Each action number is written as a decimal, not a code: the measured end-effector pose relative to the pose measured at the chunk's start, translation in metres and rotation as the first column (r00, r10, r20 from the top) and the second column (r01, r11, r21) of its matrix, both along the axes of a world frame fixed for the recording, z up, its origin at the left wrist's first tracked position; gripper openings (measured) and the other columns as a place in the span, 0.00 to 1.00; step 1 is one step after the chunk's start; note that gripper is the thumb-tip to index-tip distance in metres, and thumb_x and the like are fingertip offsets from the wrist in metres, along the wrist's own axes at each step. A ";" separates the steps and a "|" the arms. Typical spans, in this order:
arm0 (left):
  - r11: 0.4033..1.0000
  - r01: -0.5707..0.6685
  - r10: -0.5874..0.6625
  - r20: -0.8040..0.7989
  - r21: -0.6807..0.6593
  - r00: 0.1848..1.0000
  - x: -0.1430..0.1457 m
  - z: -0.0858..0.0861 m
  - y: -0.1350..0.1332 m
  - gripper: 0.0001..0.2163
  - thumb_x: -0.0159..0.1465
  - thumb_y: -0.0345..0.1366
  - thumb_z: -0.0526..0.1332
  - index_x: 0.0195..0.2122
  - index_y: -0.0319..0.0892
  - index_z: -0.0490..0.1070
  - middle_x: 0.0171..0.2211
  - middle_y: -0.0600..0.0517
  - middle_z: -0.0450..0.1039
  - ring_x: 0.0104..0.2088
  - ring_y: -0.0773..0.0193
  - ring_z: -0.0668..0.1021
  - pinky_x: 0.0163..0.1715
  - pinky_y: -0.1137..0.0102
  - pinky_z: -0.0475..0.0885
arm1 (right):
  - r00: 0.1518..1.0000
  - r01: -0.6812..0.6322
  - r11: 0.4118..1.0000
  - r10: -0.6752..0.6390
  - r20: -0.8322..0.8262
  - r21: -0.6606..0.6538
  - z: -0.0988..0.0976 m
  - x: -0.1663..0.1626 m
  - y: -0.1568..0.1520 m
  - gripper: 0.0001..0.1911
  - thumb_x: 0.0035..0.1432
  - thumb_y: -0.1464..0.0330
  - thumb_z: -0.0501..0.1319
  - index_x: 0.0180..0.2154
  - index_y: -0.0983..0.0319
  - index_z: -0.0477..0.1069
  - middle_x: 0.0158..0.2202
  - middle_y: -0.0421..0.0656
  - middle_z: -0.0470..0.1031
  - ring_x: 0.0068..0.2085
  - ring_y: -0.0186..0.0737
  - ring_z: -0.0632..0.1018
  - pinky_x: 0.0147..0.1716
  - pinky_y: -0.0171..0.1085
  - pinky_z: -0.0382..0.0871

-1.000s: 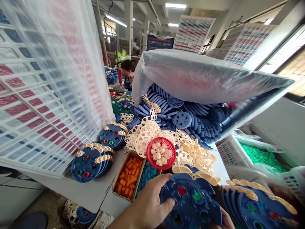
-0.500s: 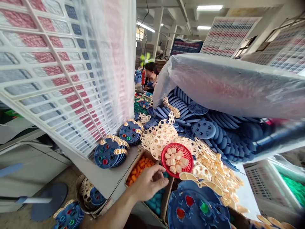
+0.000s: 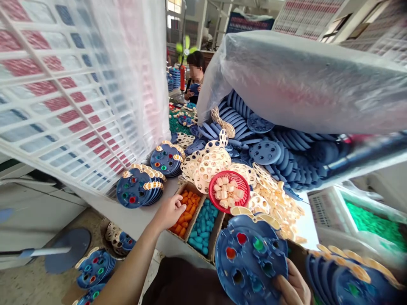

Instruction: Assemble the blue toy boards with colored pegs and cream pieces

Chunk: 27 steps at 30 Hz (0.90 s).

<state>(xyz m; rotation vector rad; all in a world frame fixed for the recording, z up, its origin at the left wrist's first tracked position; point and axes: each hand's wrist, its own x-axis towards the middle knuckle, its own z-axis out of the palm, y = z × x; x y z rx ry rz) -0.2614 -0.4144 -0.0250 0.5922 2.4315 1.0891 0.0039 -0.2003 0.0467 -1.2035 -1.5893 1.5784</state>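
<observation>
Disc, blue and round, is nearest. The right hand holds it up at its bottom rim, with the fingers curled round the edge from behind. It looks like thin, hard plastic, so it should be light, stiff and a bit smooth. The rim is the best place to grip, away from the holes. I count three coloured pegs in it, two red and one green, and some holes are empty.

The left hand is over a box. Its fingers are bent close together, with the tips on the orange pegs. I cannot tell if they pinch one. Right of those fingers lie teal pegs.

Past the fingertips are one red basket of cream bits and two stacks of filled discs. Far off sits one co-worker.
</observation>
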 end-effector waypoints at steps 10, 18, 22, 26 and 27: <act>0.952 0.202 -0.216 -0.036 -0.230 0.976 -0.001 -0.060 0.053 0.22 0.52 0.23 0.59 0.49 0.36 0.73 0.54 0.35 0.72 0.54 0.45 0.75 0.52 0.59 0.68 | 0.986 0.136 0.984 -0.146 -0.086 -0.117 0.006 0.008 -0.009 0.11 0.38 0.70 0.65 0.30 0.62 0.76 0.20 0.35 0.71 0.21 0.31 0.65 0.18 0.28 0.57; 0.991 0.086 -0.111 -0.272 -0.103 0.956 0.001 -0.024 0.075 0.13 0.68 0.34 0.49 0.46 0.37 0.70 0.45 0.40 0.76 0.45 0.56 0.78 0.46 0.66 0.72 | 0.974 0.186 0.972 -0.202 -0.105 -0.146 0.004 0.014 -0.011 0.11 0.37 0.71 0.63 0.29 0.62 0.76 0.18 0.34 0.69 0.21 0.30 0.64 0.18 0.28 0.58; 0.984 0.171 -0.173 -0.381 -0.041 0.908 0.009 0.003 0.109 0.13 0.69 0.37 0.49 0.45 0.40 0.70 0.42 0.45 0.76 0.41 0.61 0.78 0.43 0.69 0.73 | 0.965 0.161 0.972 -0.191 -0.181 -0.169 0.001 0.018 -0.012 0.10 0.41 0.70 0.64 0.32 0.60 0.75 0.19 0.33 0.68 0.22 0.31 0.65 0.19 0.28 0.59; 0.945 0.308 -0.324 -0.450 -0.111 0.832 0.021 0.011 0.150 0.10 0.63 0.35 0.58 0.44 0.42 0.73 0.44 0.46 0.77 0.45 0.55 0.78 0.48 0.64 0.71 | 0.963 0.184 0.977 -0.201 -0.179 -0.111 0.000 0.024 -0.012 0.08 0.43 0.69 0.64 0.30 0.60 0.76 0.19 0.34 0.69 0.21 0.30 0.64 0.19 0.28 0.58; 0.940 0.311 -0.339 -0.467 -0.139 0.817 0.024 0.011 0.158 0.12 0.62 0.34 0.58 0.46 0.41 0.73 0.45 0.44 0.76 0.47 0.52 0.77 0.50 0.59 0.70 | 0.960 0.196 0.976 -0.211 -0.182 -0.097 -0.001 0.025 -0.012 0.08 0.43 0.69 0.65 0.30 0.60 0.76 0.20 0.34 0.70 0.21 0.30 0.64 0.19 0.28 0.58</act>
